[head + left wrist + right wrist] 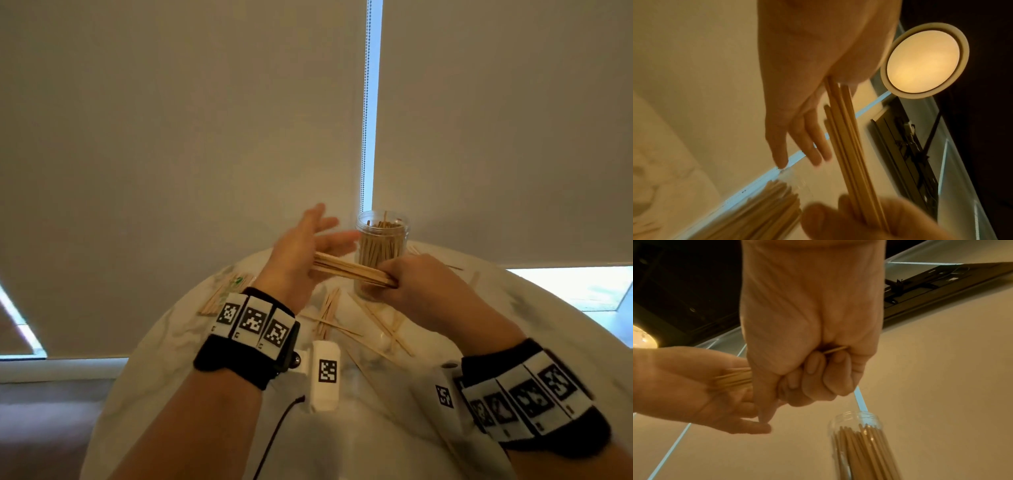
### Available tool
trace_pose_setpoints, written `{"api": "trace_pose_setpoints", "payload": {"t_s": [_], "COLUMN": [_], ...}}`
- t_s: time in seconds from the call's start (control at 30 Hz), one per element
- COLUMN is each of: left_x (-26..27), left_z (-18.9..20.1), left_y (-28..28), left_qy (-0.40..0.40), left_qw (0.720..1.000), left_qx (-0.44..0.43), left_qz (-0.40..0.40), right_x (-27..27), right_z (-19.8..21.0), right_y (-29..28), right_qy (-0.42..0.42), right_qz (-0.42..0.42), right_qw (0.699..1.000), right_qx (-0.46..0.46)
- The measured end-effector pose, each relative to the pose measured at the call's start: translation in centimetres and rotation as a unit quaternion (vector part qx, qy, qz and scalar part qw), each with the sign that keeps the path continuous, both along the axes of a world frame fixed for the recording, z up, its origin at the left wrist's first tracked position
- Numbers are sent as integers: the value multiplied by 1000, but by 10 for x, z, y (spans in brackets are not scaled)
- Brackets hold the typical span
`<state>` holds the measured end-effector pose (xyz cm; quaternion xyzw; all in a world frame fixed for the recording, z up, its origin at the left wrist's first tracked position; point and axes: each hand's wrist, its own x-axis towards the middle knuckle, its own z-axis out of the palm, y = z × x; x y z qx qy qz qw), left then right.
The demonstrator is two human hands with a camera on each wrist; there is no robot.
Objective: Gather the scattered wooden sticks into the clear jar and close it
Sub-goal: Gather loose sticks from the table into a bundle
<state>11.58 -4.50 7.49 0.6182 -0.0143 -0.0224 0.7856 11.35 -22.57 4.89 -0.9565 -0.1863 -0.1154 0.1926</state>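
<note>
A clear jar (382, 253) stands open at the back of the round marble table (219, 404), packed with upright wooden sticks. In front of it my right hand (416, 284) grips a bundle of sticks (349, 269) in a fist, held level above the table. My left hand (308, 250) is flat with straight fingers, its palm pressed against the bundle's left ends. The left wrist view has the bundle (851, 151) running from my left palm to the right hand's fingers (838, 222). In the right wrist view the right fist (809, 369) closes round the sticks above the jar (861, 444).
More loose sticks (373, 329) lie crossed on the table under my hands, and another heap (222, 294) lies at the left edge. A few sticks (472, 277) rest to the jar's right. A window blind hangs right behind the table.
</note>
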Motion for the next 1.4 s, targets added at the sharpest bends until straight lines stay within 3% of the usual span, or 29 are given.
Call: {"api": "trace_pose_setpoints", "payload": {"t_s": [0.13, 0.3, 0.4, 0.5, 0.77, 0.9, 0.97, 1.07, 1.2, 1.4], "left_x": [-2, 4, 7, 11, 24, 20, 17, 13, 19, 33], "left_z": [-3, -4, -7, -15, -19, -18, -16, -12, -13, -17], "left_y": [-26, -23, -24, -25, -17, -25, -28, -31, -29, -12], "left_qy": [46, 68, 6, -76, -99, -110, -113, -159, -181, -138], "left_qw": [993, 972, 958, 953, 979, 966, 960, 960, 963, 978], "left_qx": [93, 172, 238, 268, 179, 231, 244, 217, 201, 124], "left_qz": [-63, -145, -163, -118, 19, -39, -72, -74, -4, 98], "right_x": [0, 5, 4, -2, -16, -21, -21, -15, -11, -5], "right_z": [-2, 3, 4, 9, 19, 19, 19, 18, 20, 17], "right_y": [2, -16, -18, -15, -4, 3, 1, -6, -8, -11], "right_qy": [-2, 22, 48, 75, -53, -89, -65, -19, -11, -114], "right_qz": [-19, -118, -147, -120, -84, -134, -160, -156, -89, -39], "right_qw": [1000, 989, 981, 984, 995, 983, 979, 985, 996, 992], "right_qx": [-21, -89, -116, -107, -28, -84, -107, -74, 21, 44]}}
